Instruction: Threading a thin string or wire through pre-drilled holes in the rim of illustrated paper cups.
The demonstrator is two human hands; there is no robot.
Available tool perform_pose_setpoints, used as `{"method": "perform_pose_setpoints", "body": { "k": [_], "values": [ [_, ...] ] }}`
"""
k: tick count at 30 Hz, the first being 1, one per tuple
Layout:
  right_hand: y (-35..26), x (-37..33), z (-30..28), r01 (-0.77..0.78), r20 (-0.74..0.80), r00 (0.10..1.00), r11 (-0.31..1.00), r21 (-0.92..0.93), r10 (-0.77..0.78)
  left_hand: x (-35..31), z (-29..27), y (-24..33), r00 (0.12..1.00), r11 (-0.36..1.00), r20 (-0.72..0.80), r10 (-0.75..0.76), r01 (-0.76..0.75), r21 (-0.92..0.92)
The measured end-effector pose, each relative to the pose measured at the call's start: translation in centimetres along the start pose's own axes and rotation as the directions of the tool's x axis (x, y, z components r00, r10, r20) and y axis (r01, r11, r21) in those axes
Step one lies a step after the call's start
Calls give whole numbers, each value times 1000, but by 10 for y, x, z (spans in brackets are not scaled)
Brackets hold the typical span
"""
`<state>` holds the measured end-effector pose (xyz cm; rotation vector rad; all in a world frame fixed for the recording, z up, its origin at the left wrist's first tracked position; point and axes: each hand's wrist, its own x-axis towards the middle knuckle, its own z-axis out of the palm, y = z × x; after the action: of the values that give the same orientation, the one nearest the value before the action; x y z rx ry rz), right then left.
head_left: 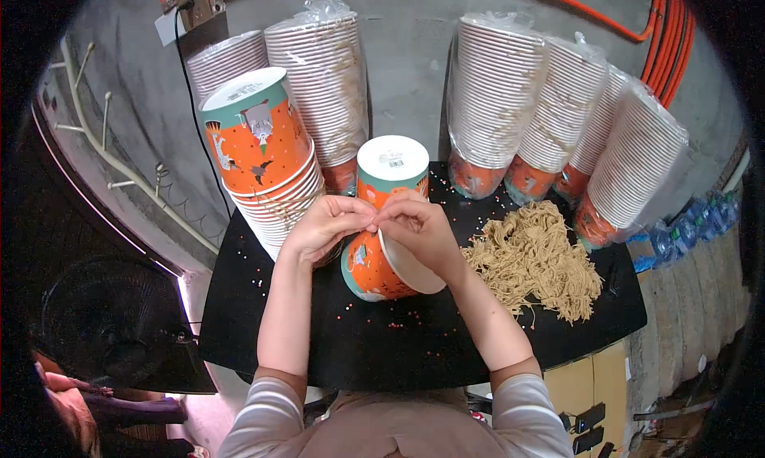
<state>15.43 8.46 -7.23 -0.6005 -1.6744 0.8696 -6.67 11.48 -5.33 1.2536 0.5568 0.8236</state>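
Both hands meet over the middle of the black table (pixel 319 346), fingertips pinched together and nearly touching. My left hand (pixel 325 225) is closed in a pinch, and so is my right hand (pixel 420 230); what lies between the fingertips is too small to make out. Right under them an orange and teal paper bucket (pixel 370 271) rests on its side, its white mouth facing right, close to my right hand. Just behind stands another paper bucket (pixel 393 159), upside down with its white base up. A heap of tan cords (pixel 535 267) lies to the right of my right forearm.
A tall leaning stack of upside-down buckets (pixel 259 139) stands left of my left hand. Plastic-wrapped bucket stacks (pixel 315 83) line the back, with several more wrapped stacks (pixel 498 91) at the right. Small coloured beads (pixel 394 325) dot the table. A black fan (pixel 119 322) is at the left.
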Motion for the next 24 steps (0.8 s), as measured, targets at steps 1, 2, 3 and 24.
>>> {"method": "perform_pose_setpoints", "body": {
  "k": [1, 2, 3, 24],
  "values": [
    [0, 0, 0, -2, -3, 1000, 1000, -1, 2, 0, 0, 0, 1000, 1000, -4, -8, 8, -21],
    [0, -1, 0, -4, -6, 1000, 1000, -3, 4, 0, 1, 0, 1000, 999, -7, -17, 16, -43],
    [0, -1, 0, -7, -10, 1000, 1000, -3, 7, 0, 1, 1, 1000, 998, -11, -26, 25, -64],
    [-11, -1, 13, 37, -63, 997, 990, -135, -46, -3, 2, 5, 999, 999, -28, -22, 22, 29]
  ]
}}
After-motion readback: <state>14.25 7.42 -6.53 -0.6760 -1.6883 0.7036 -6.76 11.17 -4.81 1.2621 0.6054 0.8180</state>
